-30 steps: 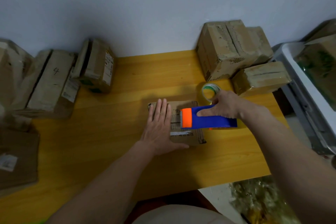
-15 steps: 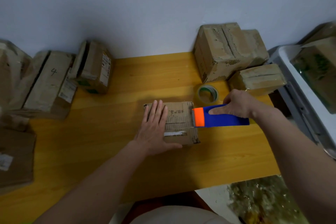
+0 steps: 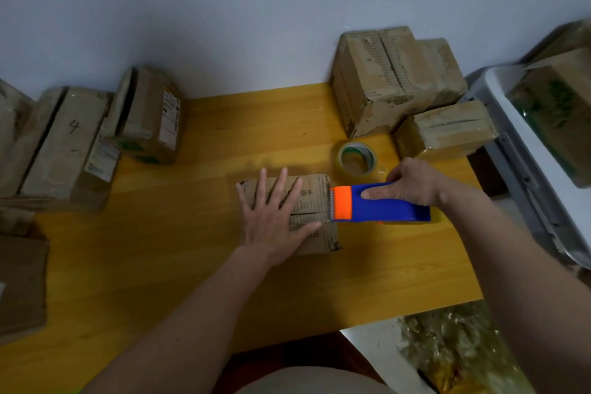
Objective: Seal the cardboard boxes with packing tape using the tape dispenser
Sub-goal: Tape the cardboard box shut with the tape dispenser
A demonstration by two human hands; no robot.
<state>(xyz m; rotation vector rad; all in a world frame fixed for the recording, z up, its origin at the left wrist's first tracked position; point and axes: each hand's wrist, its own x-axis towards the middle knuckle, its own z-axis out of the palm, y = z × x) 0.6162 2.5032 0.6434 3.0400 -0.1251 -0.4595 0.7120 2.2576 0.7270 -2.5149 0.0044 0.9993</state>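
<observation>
At the box's (image 3: 307, 201) right edge, gripped tape dispenser (image 3: 380, 206) lengthwise left-pointing, left hand (image 3: 275, 221) flat atop.

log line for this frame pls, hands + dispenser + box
left hand: flat on small box | right hand: grips tape dispenser, its orange end at box's right edge | spare tape roll: on table
</observation>
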